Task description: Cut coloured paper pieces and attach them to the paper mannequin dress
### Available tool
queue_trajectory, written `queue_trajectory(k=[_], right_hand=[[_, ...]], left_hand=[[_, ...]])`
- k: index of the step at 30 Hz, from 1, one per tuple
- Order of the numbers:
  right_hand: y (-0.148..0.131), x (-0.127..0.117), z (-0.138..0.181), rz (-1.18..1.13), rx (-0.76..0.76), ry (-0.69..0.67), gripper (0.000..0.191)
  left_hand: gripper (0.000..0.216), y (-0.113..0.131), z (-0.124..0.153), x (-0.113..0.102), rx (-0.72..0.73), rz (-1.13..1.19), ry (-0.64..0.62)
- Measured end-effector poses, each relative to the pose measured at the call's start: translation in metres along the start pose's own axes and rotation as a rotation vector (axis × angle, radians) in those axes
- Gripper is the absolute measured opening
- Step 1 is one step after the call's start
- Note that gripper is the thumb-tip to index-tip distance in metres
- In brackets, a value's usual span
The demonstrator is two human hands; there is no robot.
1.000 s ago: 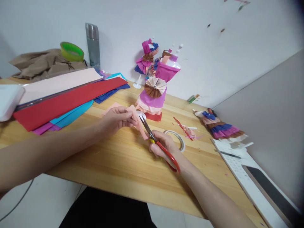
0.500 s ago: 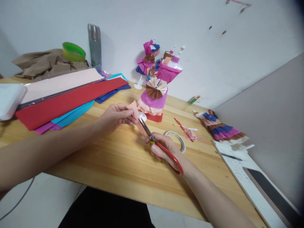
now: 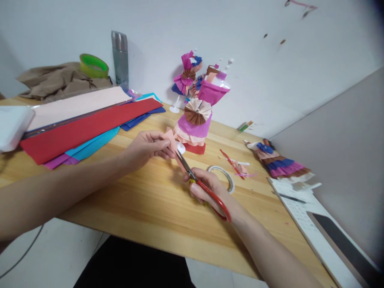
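Your left hand [image 3: 147, 148] pinches peach paper [image 3: 170, 140] over the surface [image 3: 135, 200], in from its near edge, while the scissors [image 3: 211, 196] gripped in your right hand [image 3: 207, 183] have just closed further, likely lengthening the cut.

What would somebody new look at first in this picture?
Probably the bright magenta-and-purple doll dress, standing just above the middle of the picture, with a brown-and-cream pleated rosette at its waist. Next might come the red-handled scissors in the right grip, their blades at the peach paper pinched by the left grip. Over on the left, a long red sheet lies across turquoise paper.
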State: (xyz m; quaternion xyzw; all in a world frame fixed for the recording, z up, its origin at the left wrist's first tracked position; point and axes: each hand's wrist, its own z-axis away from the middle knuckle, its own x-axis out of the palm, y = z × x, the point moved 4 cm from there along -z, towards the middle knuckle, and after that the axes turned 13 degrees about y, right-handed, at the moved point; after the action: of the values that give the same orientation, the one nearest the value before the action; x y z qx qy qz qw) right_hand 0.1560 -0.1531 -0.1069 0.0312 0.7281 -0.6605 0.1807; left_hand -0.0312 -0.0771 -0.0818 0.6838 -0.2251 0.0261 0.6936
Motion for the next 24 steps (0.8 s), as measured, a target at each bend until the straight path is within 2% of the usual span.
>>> queue_trajectory(k=[5, 18, 24], right_hand=[[0.000, 0.001, 0.000, 0.026, -0.028, 0.016, 0.050], [-0.008, 0.007, 0.005, 0.000, -0.057, 0.060, 0.036], [-0.013, 0.008, 0.006, 0.032, -0.065, 0.072, 0.040]], left_hand=[[0.015, -0.003, 0.002, 0.003, -0.030, 0.040, -0.022], [0.015, -0.004, 0.015, 0.010, -0.121, 0.008, 0.064], [0.015, -0.004, 0.019, 0.014, -0.120, 0.036, 0.084]])
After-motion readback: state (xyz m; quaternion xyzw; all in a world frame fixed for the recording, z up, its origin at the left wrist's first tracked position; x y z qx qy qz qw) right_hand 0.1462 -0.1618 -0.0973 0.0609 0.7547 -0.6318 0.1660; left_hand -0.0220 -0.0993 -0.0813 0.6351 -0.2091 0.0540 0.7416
